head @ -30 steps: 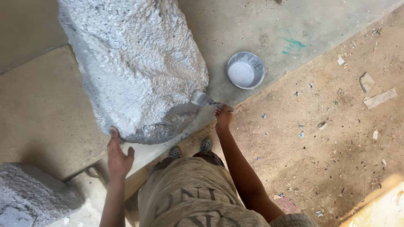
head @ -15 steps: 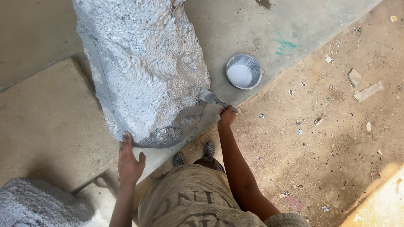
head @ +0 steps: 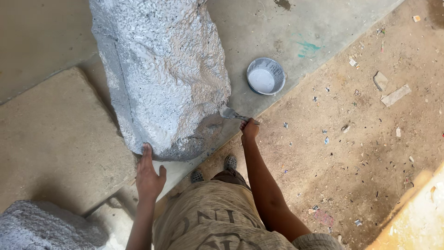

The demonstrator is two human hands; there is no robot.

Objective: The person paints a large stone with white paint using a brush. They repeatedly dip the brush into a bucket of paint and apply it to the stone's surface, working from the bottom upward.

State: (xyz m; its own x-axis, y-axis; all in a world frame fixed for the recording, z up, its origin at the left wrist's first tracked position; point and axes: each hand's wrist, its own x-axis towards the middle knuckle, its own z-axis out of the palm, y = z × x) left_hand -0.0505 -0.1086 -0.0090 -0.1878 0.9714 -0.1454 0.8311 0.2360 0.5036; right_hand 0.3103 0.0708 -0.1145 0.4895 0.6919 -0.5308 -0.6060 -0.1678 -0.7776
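Note:
A big rough block (head: 162, 74), painted whitish-grey, stands upright on a concrete slab in the head view. My left hand (head: 149, 173) rests flat against the block's lower left edge, fingers together. My right hand (head: 249, 129) grips a paintbrush (head: 231, 114) whose bristles touch the block's lower right side, where the surface looks darker and bare. A round bowl of white paint (head: 265, 76) sits on the concrete just right of the block, apart from the brush.
A flat concrete slab (head: 51, 139) lies to the left. Another painted rough block (head: 41, 229) is at the bottom left corner. Dirt ground (head: 360, 153) with small scraps and stone chips spreads to the right. My feet (head: 212, 169) stand beside the block's base.
The view has shifted, so the block sits further right. My left hand stays on the block's lower edge. The brush stays at the lower right side of the block.

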